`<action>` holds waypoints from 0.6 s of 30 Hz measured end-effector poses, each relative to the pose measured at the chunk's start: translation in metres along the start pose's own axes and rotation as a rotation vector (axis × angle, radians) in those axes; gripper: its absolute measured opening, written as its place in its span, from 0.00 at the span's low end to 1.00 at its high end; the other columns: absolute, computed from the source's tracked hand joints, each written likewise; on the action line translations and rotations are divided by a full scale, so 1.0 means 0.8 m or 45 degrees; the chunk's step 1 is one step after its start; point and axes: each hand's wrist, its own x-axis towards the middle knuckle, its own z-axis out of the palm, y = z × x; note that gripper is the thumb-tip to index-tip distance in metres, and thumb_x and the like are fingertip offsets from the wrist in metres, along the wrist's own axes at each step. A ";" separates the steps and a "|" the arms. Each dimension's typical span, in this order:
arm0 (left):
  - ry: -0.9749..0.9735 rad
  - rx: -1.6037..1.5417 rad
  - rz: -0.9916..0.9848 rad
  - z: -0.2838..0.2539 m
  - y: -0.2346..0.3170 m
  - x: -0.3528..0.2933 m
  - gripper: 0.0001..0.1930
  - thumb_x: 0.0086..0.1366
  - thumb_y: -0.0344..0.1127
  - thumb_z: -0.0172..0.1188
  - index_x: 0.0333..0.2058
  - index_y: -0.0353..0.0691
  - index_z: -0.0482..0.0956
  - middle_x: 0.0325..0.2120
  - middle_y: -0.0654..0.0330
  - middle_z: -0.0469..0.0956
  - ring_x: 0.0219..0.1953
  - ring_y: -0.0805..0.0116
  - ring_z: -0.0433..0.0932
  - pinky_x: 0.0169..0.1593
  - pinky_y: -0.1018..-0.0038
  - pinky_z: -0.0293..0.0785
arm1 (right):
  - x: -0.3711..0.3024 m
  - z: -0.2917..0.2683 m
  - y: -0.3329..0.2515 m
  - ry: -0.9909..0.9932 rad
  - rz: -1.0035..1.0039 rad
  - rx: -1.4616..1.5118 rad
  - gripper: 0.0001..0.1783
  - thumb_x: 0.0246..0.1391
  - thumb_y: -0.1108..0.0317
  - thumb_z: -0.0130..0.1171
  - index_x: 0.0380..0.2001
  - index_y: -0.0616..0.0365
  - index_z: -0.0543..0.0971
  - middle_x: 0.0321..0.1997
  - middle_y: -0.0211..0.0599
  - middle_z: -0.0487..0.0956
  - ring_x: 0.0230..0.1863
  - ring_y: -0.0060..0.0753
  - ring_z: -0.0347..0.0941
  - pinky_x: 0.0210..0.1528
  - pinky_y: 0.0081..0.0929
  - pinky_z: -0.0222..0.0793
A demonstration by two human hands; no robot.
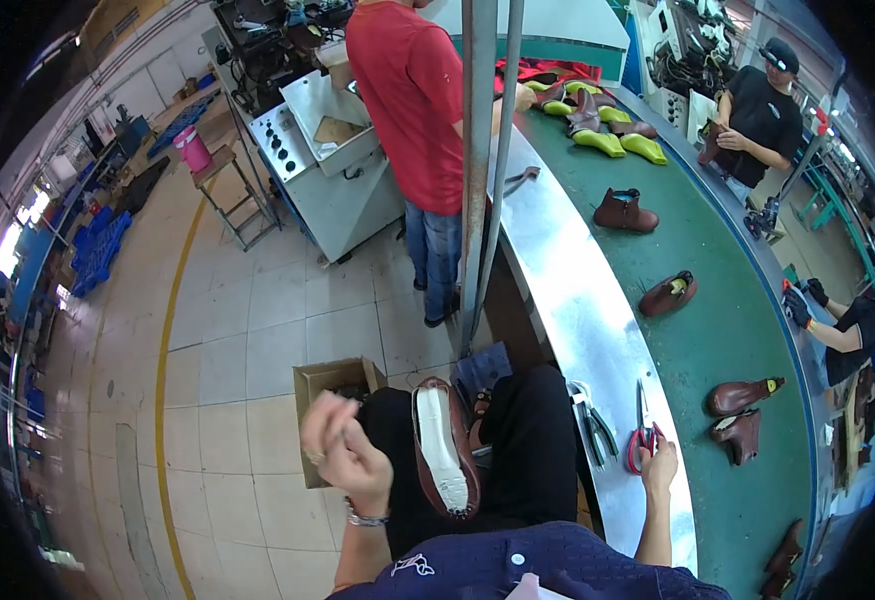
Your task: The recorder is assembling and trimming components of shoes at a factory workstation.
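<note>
A brown shoe (423,430) lies sole up across my lap, its pale white underside (442,455) facing me. My left hand (352,455) is raised beside it on the left, over the cardboard box; its fingers look bent but are smeared by motion, so what they hold, if anything, does not show. On the metal ledge to the right, my right hand (661,464) has its fingers around the red handles of a pair of scissors (643,425), whose blades point away from me. Black-handled pliers (597,432) lie just left of the scissors.
A cardboard box (314,385) stands on the floor at left. Several brown shoes (625,212) sit along the green conveyor belt (657,340), with yellow-green shoe lasts (644,148) at its far end. A metal post (475,180) rises ahead, near a person in red (407,100). Other people work across the belt.
</note>
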 end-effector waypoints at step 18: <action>-1.349 -0.329 0.668 0.040 -0.033 -0.082 0.27 0.63 0.44 0.59 0.58 0.38 0.70 0.62 0.48 0.64 0.67 0.53 0.57 0.67 0.56 0.52 | 0.012 0.031 -0.160 -0.049 -0.368 0.263 0.27 0.46 0.58 0.66 0.51 0.54 0.76 0.50 0.46 0.71 0.54 0.48 0.66 0.54 0.42 0.63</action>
